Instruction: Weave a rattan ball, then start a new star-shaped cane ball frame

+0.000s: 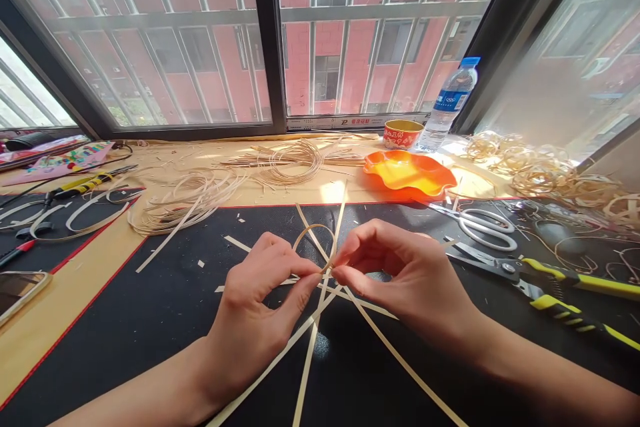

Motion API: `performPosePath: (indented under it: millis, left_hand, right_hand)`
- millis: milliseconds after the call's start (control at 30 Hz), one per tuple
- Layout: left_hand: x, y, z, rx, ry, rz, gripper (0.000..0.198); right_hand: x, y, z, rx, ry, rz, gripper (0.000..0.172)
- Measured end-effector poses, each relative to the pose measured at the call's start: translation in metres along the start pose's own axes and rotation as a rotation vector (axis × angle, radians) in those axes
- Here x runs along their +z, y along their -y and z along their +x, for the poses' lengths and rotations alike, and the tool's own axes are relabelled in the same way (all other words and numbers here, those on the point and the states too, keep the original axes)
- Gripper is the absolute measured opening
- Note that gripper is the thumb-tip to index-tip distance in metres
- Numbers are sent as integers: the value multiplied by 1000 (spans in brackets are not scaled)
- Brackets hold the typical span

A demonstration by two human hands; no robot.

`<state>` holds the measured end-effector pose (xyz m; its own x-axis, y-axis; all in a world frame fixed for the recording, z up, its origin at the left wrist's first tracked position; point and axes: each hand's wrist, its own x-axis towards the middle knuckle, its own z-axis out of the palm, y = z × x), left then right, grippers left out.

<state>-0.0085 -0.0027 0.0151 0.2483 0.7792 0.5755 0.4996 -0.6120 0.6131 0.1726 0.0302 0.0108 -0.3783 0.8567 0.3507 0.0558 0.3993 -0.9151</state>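
Note:
Several flat pale bamboo strips [306, 377] cross one another over the black mat, fanning out from a point between my hands. One thin strip is bent into a small loop [314, 227] that rises just behind my fingertips. My left hand [267, 287] pinches this looped strip between thumb and index finger, left of the crossing. From the other side, my right hand [400, 267] pinches at the same loop, its fingertips close to the left ones. The exact grip at the crossing is partly hidden by my fingers.
Scissors [487, 230] and yellow-black pliers [550, 293] lie at right. Behind stand an orange wavy dish [410, 173], a red tin [403, 135] and a water bottle [450, 107]. Coiled strips [187, 203] lie at back left, a phone [20, 293] at far left.

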Motion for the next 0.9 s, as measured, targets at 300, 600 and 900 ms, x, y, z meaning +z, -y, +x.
performPosePath:
  millis: [300,600,900]
  left_hand:
    - [1,-2,-3,-30,0,-34,12]
    - [1,-2,-5,-43,-7,-10,12]
    - [2,-2,-4,-76,-16,-9,11]
  right_hand:
    - [2,1,-3,-168,-62,-112,10]
    - [4,1,-4,-261,-101,-197,17]
    - [4,1,-6,-331,-102,-268,18]
